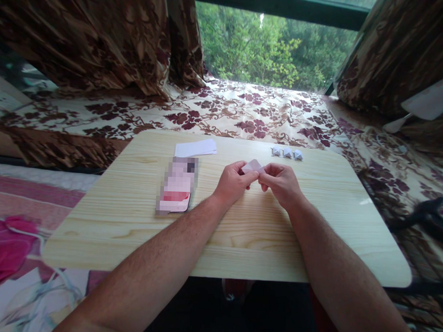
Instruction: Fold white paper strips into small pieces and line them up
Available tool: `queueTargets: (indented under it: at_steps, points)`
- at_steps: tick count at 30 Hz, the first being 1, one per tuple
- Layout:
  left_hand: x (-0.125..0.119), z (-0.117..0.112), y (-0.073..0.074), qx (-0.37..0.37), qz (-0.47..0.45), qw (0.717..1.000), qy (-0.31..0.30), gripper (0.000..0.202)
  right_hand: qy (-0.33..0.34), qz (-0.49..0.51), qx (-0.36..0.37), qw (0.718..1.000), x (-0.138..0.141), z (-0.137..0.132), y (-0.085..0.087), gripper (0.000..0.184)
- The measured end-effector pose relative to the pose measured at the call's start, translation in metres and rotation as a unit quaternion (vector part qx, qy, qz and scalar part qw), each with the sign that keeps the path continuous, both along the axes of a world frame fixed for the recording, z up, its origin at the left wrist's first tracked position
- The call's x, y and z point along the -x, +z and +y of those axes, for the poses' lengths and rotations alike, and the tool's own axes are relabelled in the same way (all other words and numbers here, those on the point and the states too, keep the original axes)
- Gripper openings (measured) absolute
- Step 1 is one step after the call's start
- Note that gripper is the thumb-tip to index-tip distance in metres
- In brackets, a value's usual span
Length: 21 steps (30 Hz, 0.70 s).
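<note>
Between my two hands, above the middle of the table, is a small white piece of paper (254,166). My left hand (235,182) pinches its left and lower side. My right hand (279,182) grips the right corner between thumb and fingers, the fingertips of both hands nearly touching. Three small folded paper pieces (287,153) stand in a row beyond my right hand. To the far left of my hands lies a stack of white paper strips (195,147), slightly fanned.
A phone (177,186), partly blurred out, lies on the wooden table (125,220) left of my hands. Beyond the table is a ledge with floral cloth (252,109) beneath a window. A white lamp (432,100) stands at the right. A white cable (63,276) hangs at the lower left.
</note>
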State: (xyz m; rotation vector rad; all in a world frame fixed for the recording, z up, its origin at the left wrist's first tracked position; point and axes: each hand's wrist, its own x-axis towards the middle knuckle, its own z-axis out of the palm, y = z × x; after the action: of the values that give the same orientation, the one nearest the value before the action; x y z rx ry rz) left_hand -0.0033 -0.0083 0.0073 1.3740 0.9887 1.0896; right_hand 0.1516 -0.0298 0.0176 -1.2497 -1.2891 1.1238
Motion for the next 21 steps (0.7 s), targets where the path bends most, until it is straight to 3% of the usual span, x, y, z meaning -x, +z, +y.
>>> queueTargets:
  at_steps: [21]
  points:
    - [-0.0006, 0.002, -0.0042, 0.009, -0.055, 0.998, 0.004, 0.018, 0.023, 0.036, -0.003, 0.999, 0.0016, 0.0011, -0.0008, 0.036]
